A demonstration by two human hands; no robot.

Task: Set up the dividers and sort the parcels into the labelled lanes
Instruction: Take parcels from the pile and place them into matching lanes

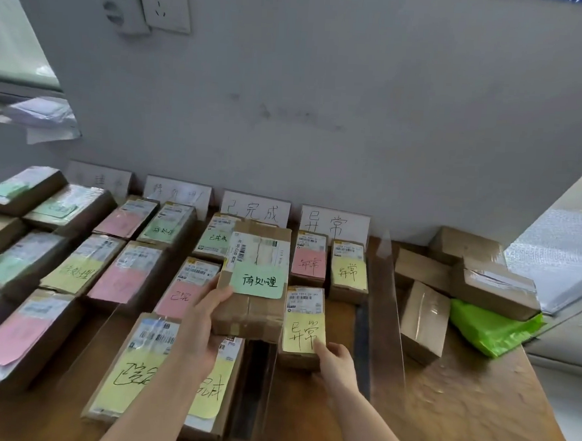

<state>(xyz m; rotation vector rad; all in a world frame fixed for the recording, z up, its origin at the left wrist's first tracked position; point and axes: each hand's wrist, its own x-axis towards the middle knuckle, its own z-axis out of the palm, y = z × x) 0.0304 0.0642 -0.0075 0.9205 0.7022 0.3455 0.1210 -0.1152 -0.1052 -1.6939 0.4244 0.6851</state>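
My left hand (201, 320) grips the left edge of a cardboard parcel with a green note (257, 279), held above the third lane. My right hand (337, 363) rests its fingers on a parcel with a yellow note (303, 330) lying in the rightmost lane. White lane labels (254, 209) stand against the wall. Clear upright dividers (384, 311) separate the lanes on the wooden table (476, 402). Many labelled parcels lie in rows across the lanes.
Unsorted plain boxes (423, 320) and a green plastic mailer (491, 328) are piled at the table's right end beyond the last divider. The wall carries a socket (166, 1). A window sill with papers (40, 116) is at the left.
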